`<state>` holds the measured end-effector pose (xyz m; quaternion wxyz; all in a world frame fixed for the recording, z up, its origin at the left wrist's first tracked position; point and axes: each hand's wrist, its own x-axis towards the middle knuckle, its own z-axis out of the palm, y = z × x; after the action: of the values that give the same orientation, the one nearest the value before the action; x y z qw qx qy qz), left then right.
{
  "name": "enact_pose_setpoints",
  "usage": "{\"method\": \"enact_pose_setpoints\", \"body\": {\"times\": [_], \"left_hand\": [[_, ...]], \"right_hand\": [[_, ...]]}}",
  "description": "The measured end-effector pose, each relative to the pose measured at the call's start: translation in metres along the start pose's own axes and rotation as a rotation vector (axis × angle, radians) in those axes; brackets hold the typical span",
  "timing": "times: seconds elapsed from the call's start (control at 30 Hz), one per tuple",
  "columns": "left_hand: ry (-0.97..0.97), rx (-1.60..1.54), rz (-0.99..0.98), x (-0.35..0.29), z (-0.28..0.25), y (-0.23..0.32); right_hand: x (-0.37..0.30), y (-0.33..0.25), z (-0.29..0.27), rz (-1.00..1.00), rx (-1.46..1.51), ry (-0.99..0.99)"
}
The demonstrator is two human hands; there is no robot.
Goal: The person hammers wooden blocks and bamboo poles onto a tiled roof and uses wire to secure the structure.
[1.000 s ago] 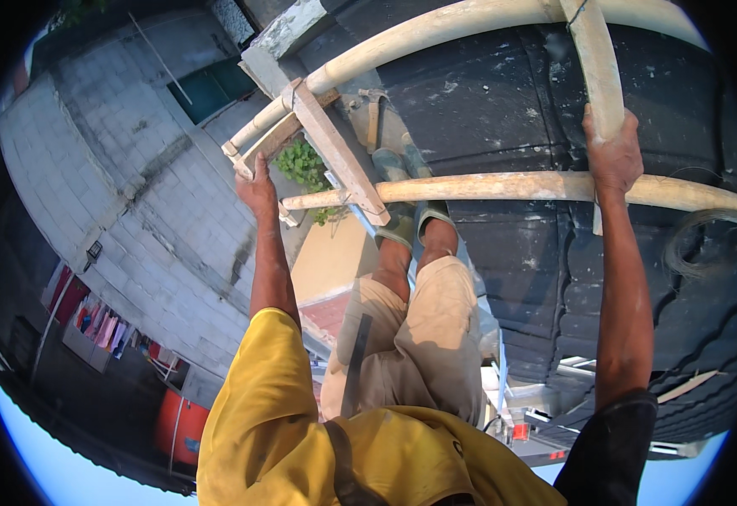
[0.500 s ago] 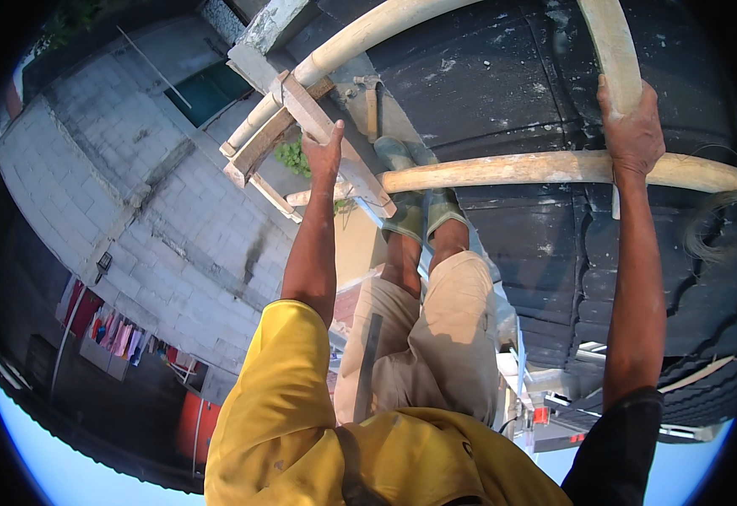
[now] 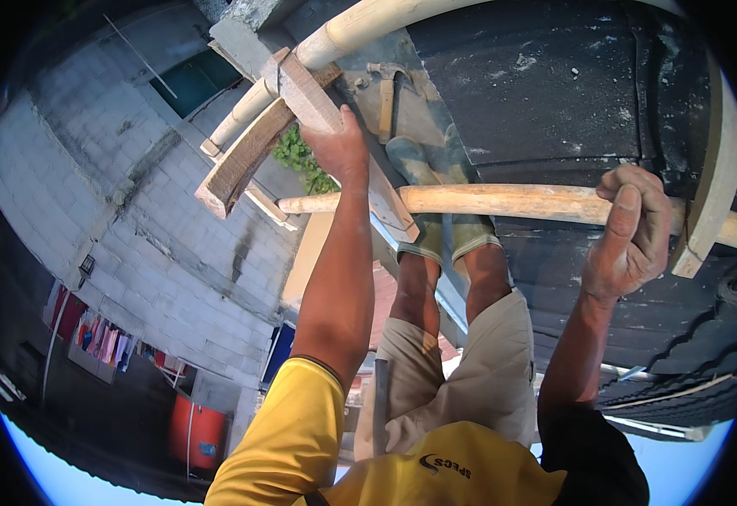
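My left hand point(image 3: 339, 152) is closed round a short wooden plank point(image 3: 307, 91) that lies across two bamboo poles, the upper pole point(image 3: 377, 29) and the lower pole point(image 3: 503, 201). Rough-sawn timber point(image 3: 246, 160) juts out beside that plank. My right hand point(image 3: 634, 228) is over the lower pole, its fingers curled in with the thumb against them; whether something small is inside is hidden. To its right, another wooden crosspiece point(image 3: 718, 169) spans the poles, apart from the hand. Beyond my feet a claw hammer point(image 3: 387, 101) with a wooden handle lies on a ledge.
Dark roofing sheets point(image 3: 545, 110) spread out on the right. My feet in greenish boots point(image 3: 476, 232) stand at the roof's edge. On the left a grey block wall point(image 3: 157, 228) drops away, with hanging clothes point(image 3: 102, 341) and an orange tank point(image 3: 195, 430) far below.
My right hand has let go of the right crosspiece and drawn back with curled fingers. My left hand keeps its hold on the plank. The view has shifted, showing the hammer more fully.
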<state>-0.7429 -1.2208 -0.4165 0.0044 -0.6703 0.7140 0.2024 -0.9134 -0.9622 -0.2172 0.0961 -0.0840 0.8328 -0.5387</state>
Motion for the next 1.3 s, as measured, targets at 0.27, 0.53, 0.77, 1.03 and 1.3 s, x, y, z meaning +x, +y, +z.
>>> {"method": "enact_pose_setpoints", "body": {"times": [0.27, 0.53, 0.77, 1.03, 1.3], "left_hand": [[-0.079, -0.079, 0.033, -0.005, 0.0, 0.002], [-0.082, -0.284, 0.148, -0.001, 0.006, -0.011], [-0.076, -0.324, 0.206, 0.002, 0.014, -0.019], [-0.078, -0.286, 0.208, 0.0, 0.01, -0.023], [-0.116, -0.387, 0.239, 0.005, 0.016, -0.027]], "right_hand": [[-0.094, 0.215, 0.305, 1.311, 0.118, -0.61], [-0.105, 0.303, 0.395, 1.019, -0.577, -0.415], [-0.114, 0.33, 0.386, 0.979, -0.213, -0.27], [-0.112, 0.295, 0.386, 0.941, -0.674, -0.618], [-0.112, 0.3, 0.4, 0.926, -0.243, -0.283]]}}
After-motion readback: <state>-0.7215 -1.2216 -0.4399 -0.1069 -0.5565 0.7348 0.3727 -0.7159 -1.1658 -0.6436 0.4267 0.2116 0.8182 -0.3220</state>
